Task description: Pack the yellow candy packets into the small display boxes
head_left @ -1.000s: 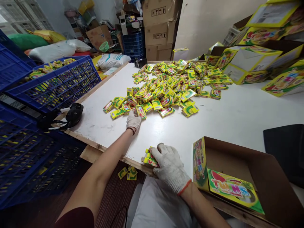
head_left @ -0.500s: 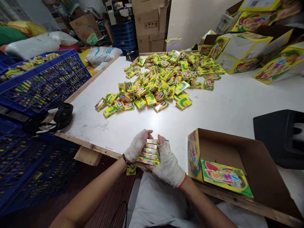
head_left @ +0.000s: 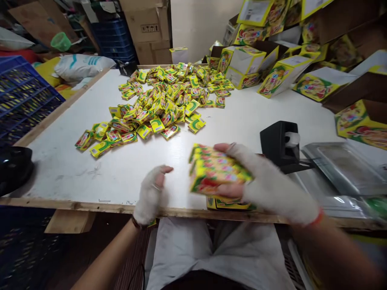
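Note:
My right hand [head_left: 266, 181], in a white fingerless glove, grips a block of small candy packs [head_left: 219, 169], yellow, green and red, blurred by motion. The thumb is on its near side and the fingers on its far side. Below it, partly hidden, the yellow-edged display box [head_left: 226, 204] lies at the table's front edge. My left hand [head_left: 151, 193], gloved alike, is empty just above the front edge, fingers apart, left of the block. Beyond both hands a loose pile of the same small packs [head_left: 163, 104] spreads over the white table [head_left: 121, 177].
A black tape dispenser [head_left: 279, 145] stands right of my right hand, near clear plastic trays [head_left: 338, 169]. Printed display boxes [head_left: 284, 74] are heaped at the back right. A blue crate [head_left: 27, 96] and a black object [head_left: 15, 169] are at the left.
The block of packs has left the two-handed hold and moved right and up in my right hand. My left hand has let go. The view has turned right.

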Demonstrator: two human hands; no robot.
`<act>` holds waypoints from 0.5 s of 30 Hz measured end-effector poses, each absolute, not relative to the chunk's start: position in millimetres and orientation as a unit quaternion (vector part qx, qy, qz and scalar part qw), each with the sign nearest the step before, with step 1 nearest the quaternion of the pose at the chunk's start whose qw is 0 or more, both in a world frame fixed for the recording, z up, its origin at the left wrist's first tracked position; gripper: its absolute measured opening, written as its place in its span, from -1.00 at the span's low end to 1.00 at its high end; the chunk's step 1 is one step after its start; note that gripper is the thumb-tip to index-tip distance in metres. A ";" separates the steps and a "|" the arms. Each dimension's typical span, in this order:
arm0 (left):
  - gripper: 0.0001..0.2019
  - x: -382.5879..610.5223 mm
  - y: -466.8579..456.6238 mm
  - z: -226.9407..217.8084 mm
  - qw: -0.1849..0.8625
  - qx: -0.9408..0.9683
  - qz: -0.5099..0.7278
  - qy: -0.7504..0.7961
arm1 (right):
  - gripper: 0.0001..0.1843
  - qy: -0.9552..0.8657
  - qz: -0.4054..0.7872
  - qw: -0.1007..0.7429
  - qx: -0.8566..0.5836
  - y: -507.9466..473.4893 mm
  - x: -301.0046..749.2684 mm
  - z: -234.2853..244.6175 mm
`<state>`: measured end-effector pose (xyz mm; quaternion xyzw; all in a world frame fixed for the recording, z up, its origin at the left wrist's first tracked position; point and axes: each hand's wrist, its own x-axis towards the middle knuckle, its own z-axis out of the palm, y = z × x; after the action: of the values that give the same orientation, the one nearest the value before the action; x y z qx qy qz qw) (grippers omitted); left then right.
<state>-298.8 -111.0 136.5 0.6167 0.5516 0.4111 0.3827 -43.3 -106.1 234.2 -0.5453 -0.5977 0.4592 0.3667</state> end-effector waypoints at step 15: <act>-0.76 -194.6 -155.8 121.2 0.037 0.902 0.319 0.290 | -0.57 -0.610 0.650 -0.015 -0.452 -33.4 18.2 169.5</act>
<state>-194.6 -155.8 121.2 0.9016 0.2896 0.3192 0.0366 18.2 -33.4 169.5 -0.4524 -0.6104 0.6500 -0.0146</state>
